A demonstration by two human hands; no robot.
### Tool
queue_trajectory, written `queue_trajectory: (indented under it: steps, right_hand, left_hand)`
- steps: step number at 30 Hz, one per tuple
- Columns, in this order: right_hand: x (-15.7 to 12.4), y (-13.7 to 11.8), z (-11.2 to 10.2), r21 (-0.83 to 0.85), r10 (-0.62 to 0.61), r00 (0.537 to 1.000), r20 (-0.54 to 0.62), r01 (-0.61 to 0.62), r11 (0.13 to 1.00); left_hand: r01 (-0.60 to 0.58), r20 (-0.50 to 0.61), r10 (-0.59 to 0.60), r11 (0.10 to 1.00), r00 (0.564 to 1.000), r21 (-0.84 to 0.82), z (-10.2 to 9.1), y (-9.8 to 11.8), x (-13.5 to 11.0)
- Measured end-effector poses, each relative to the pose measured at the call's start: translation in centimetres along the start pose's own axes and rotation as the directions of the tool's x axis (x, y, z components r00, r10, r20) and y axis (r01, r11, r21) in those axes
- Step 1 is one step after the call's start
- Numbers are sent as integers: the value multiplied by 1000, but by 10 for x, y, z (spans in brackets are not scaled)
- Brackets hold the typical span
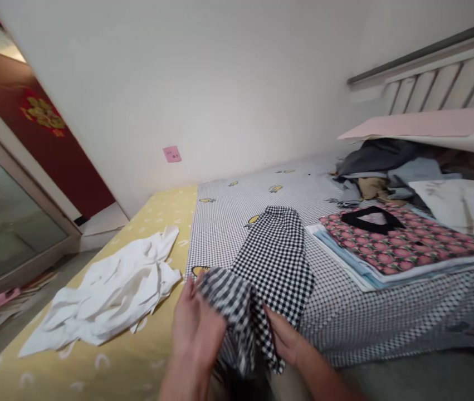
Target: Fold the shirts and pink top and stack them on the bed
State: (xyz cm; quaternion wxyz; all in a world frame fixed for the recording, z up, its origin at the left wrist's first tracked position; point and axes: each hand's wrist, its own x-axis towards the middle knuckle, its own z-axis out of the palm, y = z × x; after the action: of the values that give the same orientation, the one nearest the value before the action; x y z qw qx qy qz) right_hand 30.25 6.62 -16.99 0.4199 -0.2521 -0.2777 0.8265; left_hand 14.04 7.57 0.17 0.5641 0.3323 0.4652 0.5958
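Note:
A pair of black-and-white checked trousers [278, 250] lies on the bed, its gathered waistband toward the wall and its lower part lifted at the near edge. My left hand [197, 320] is closed on a bunched, motion-blurred part of the cloth. On the right, my right hand [284, 334] pinches the near end of the trousers, its fingertips partly hidden by the fabric. A crumpled white garment [111, 289] lies to the left of my left hand, apart from it.
To the right is a stack of folded clothes with a pink-patterned, black-collared shirt [404, 236] on top. Behind it are piled dark garments [379, 159] and a pink board [429, 122]. The yellow-and-checked bedsheet [220, 223] meets the white wall [237, 83].

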Motion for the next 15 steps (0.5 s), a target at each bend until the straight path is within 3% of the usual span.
queue_trajectory:
  steps: [3, 6, 9, 11, 12, 14, 15]
  right_hand:
    - [2, 2, -7, 126, 139, 989, -53, -132, 983]
    - [-1, -2, -11, 161, 112, 986, -120, -92, 983]
    - [-5, -5, -12, 200, 54, 991, -120, -29, 979]
    - [-6, -5, -10, 219, 29, 995, -95, -7, 976]
    - [-6, -5, -9, 229, 29, 996, -81, -10, 973]
    - [-8, -7, -7, 251, 52, 996, -69, -33, 967]
    - [-11, -10, -6, 264, 45, 996, -76, -23, 964]
  left_hand:
    - [132, -83, -157, 958, 984, -253, 67, 15, 25]
    - [179, -116, -220, 940, 969, -291, 100, 2, 41]
    - [113, -148, -144, 974, 978, -198, 83, -31, 38]
    - [-77, -173, 83, 996, 982, 41, 55, -53, 31]
    - [-192, -130, 225, 955, 966, 226, 39, -62, 27]
    - [-355, 64, 403, 708, 913, 610, 10, -76, 21]
    - [-372, 157, 405, 532, 901, 761, -3, -82, 20]
